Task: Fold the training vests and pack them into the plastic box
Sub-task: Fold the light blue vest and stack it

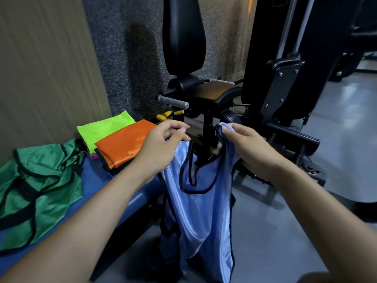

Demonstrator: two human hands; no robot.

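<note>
Dim indoor light, brighter at the right, with pale glare on the grey floor (336,111). Soft shadow on the speckled wall (122,58). Slight blur throughout, smeared on the wood panel (40,68). Wide-angle bending at edges; black machine (285,58) underexposed.

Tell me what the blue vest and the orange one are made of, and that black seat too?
The blue vest looks like thin shiny mesh cloth, probably polyester: it hangs limp, glints, and has black edging. The orange vest, folded flat, seems to be the same glossy fabric. The black seat looks like padded vinyl or leather, smooth with a dull sheen; which one I cannot tell.
</note>
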